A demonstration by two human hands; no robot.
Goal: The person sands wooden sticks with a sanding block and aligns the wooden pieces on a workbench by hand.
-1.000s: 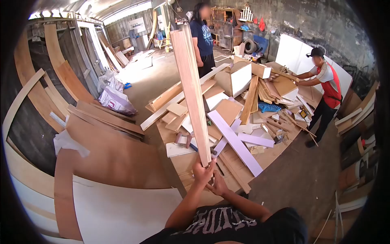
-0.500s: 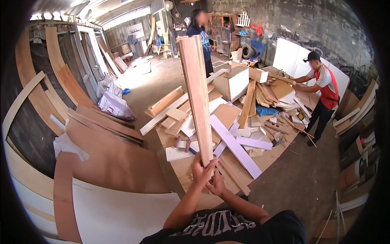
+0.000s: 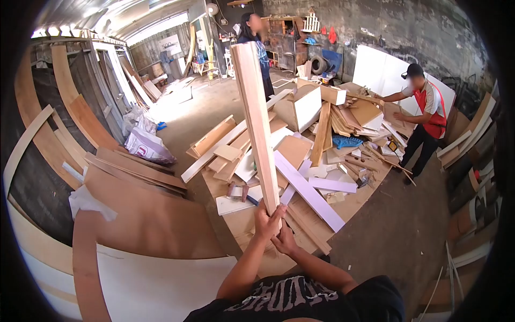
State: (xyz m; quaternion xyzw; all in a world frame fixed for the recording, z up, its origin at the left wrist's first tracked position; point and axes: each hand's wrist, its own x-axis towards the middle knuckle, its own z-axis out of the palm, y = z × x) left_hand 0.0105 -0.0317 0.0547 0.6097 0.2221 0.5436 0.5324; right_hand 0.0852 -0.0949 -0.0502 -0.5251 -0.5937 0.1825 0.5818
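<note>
Long, pale wooden planks stand nearly upright in front of me, held together as a bundle and leaning slightly left at the top. My left hand is wrapped round their lower part. Just below it and to the right, my right hand is closed round the bottom end, its fingers partly hidden. Behind the bundle lies a low table heaped with wood offcuts. A lilac board slants across the heap, and a thin wooden strip lies beside my right hand.
At the right of the heap a person in a red and grey shirt reaches over the wood. Another person stands beyond the table. Large brown sheets and a white panel lie to my left. A white sack sits farther back.
The bundle has turned a little in my hands, showing a different side. My view has shifted slightly. The person in red has let go of a wooden piece with one hand, which is now lower.
</note>
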